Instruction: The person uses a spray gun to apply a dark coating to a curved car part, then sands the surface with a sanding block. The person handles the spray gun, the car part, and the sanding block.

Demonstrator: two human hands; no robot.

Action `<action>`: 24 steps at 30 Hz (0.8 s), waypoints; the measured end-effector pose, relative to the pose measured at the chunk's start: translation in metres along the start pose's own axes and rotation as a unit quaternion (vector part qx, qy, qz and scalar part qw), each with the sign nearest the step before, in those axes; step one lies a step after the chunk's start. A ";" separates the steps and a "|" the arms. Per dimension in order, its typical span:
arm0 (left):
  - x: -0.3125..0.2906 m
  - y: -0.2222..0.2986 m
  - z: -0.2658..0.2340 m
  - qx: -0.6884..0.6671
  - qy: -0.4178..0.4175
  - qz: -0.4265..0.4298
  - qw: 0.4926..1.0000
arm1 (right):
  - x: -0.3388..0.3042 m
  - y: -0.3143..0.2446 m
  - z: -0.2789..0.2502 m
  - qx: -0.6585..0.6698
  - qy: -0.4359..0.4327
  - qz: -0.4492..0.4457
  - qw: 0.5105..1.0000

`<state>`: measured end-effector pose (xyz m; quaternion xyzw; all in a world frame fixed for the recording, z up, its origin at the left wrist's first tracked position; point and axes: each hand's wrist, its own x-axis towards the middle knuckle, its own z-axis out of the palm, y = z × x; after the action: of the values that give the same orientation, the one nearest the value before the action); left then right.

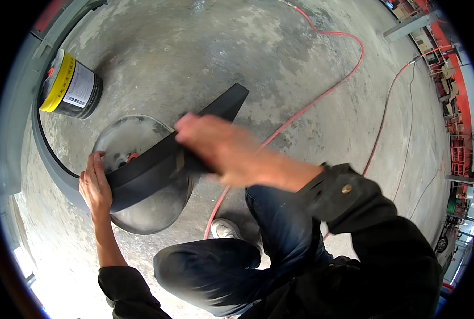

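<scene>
Beyond the obstructing black trim [141, 174], floor [178, 58] opens between bucket [73, 87] and red hose [363, 50].

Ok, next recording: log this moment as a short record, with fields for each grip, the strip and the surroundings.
Left grip: on the dark curved strip, fingers at its edge
Right grip: at the strip farther right, motion-blurred; anything held can't be made out
Under strip: round grey object, partly hidden
Upper left: black-and-yellow bucket
Ground: concrete floor with a looping red hose

Black strip [141, 174], red hose [363, 49]
</scene>
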<state>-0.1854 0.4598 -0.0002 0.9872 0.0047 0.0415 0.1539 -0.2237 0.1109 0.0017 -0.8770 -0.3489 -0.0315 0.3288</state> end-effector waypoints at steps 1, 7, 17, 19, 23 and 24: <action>-0.001 0.000 -0.001 0.003 0.002 0.003 1.000 | -0.010 0.016 -0.024 0.046 -0.009 0.056 0.997; 0.001 0.010 -0.001 -0.008 0.025 0.029 0.999 | -0.062 0.076 -0.111 -0.201 0.013 0.258 0.945; -0.001 0.009 -0.006 -0.009 0.027 0.017 0.999 | -0.012 -0.009 -0.006 -0.247 -0.107 0.026 0.963; 0.004 0.013 0.002 -0.021 0.030 0.028 0.999 | 0.009 -0.032 0.019 -0.173 -0.087 0.018 0.981; 0.004 0.014 -0.002 -0.006 0.032 0.033 0.999 | 0.044 -0.084 0.093 -0.132 -0.032 -0.107 0.985; 0.001 0.008 -0.008 0.002 0.041 0.041 0.998 | 0.048 -0.093 0.098 -0.179 -0.030 -0.147 0.972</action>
<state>-0.1849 0.4547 0.0103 0.9843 -0.0297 0.0881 0.1500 -0.2633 0.2482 -0.0092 -0.8612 -0.4726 -0.1148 0.1477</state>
